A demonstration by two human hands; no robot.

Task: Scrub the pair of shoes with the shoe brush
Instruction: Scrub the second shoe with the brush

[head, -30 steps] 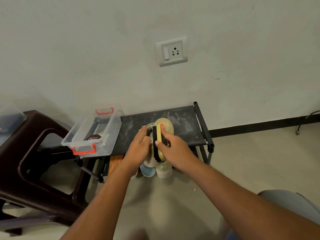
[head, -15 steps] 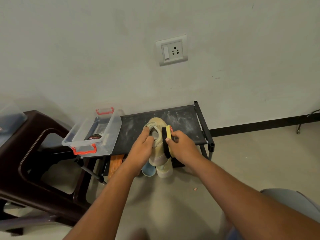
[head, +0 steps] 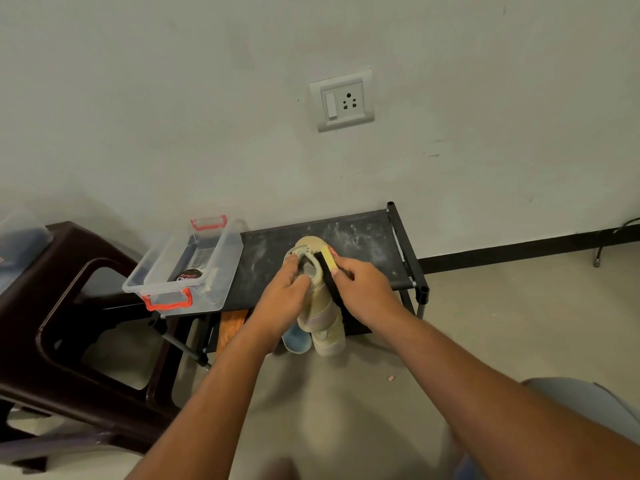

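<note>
Scrubbing continues: left grip [head: 284, 299] clasps the beige shoe [head: 320, 308] over the rack shelf [head: 367, 244]. Right grip [head: 363, 292], wrapped round the brush [head: 328, 277], has shifted it from the shoe's top to its right flank. Second shoe [head: 329, 341] lies below, partly hidden. Clear box [head: 194, 271] stands left, not obstructing.

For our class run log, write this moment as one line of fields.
step: scrub shoe | left hand: holds beige shoe | right hand: grips shoe brush against shoe's side | place: over black rack
</note>
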